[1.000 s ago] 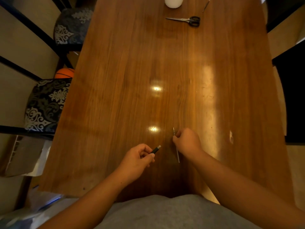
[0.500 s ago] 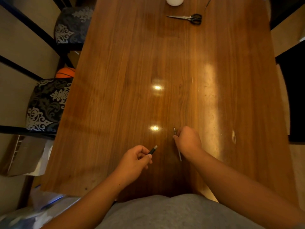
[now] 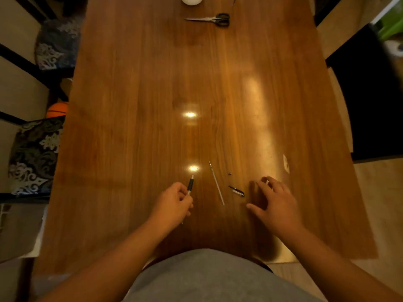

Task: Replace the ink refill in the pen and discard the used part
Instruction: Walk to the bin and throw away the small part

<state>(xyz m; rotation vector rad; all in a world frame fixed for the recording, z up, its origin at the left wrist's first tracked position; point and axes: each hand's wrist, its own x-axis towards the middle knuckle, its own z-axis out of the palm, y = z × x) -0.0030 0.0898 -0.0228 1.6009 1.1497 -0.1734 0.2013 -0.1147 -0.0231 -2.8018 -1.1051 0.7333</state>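
Note:
My left hand grips the pen barrel, whose black grip end points away from me. A thin ink refill lies loose on the wooden table, just right of the barrel. A small dark clip-like pen part rests to the right of the refill, and a tiny piece sits a little beyond it. My right hand hovers open to the right of these parts, fingers spread, holding nothing.
Scissors and a white round object sit at the table's far end. Patterned chair cushions and an orange ball are to the left. A dark chair stands to the right.
My right hand has let go of the refill, which now lies on the table, and has moved right with fingers spread. The left hand turned the barrel to point further away.

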